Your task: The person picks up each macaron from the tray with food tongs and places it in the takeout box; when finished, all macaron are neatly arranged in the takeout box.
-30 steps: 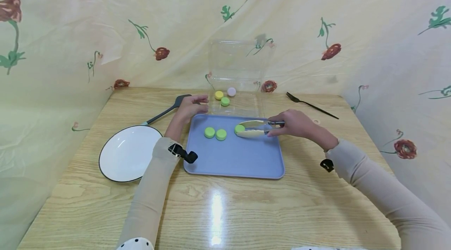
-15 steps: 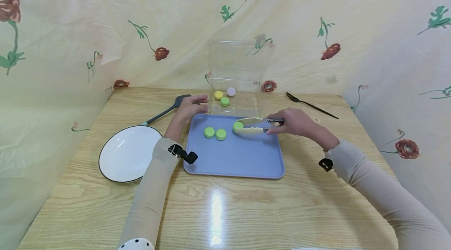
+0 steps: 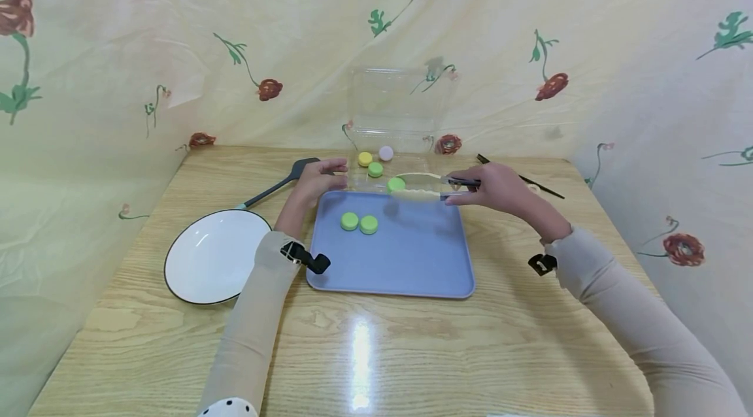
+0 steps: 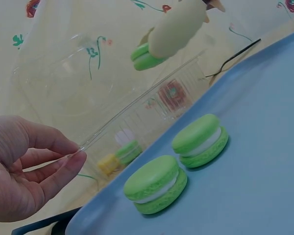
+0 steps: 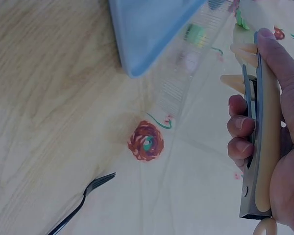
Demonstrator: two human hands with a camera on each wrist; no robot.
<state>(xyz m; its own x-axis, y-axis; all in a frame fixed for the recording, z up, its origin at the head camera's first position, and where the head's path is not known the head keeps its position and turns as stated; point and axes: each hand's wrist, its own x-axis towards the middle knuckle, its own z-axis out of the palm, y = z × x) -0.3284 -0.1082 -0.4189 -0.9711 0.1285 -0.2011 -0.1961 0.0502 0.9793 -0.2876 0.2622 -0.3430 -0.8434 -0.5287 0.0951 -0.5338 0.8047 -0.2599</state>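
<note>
My right hand (image 3: 491,189) grips a pair of tongs (image 3: 420,195) with cream tips and a metal-edged handle (image 5: 258,142). Between the tips a green macaron (image 3: 396,185) is pinched, raised above the far edge of the blue tray (image 3: 388,266). Thumb and fingers of my left hand (image 4: 34,166) pinch the near-left edge of a clear plastic box (image 4: 137,100), whose lid stands up behind. Inside the box sit a yellow macaron (image 3: 365,159), a lilac macaron (image 3: 385,153) and a green one (image 3: 375,169). Two more green macarons (image 4: 157,183) lie side by side on the tray.
A white pan (image 3: 217,257) with a dark rim stands at the left, and a dark spatula (image 3: 302,167) lies behind it, partly covered by my left hand. At the back right a black fork (image 5: 85,196) lies on the wooden table (image 3: 470,351). Flowered cloth hangs behind.
My right hand has lifted the green macaron off the tray with the tongs and carried it away toward the clear box. My left hand stays at the box's edge.
</note>
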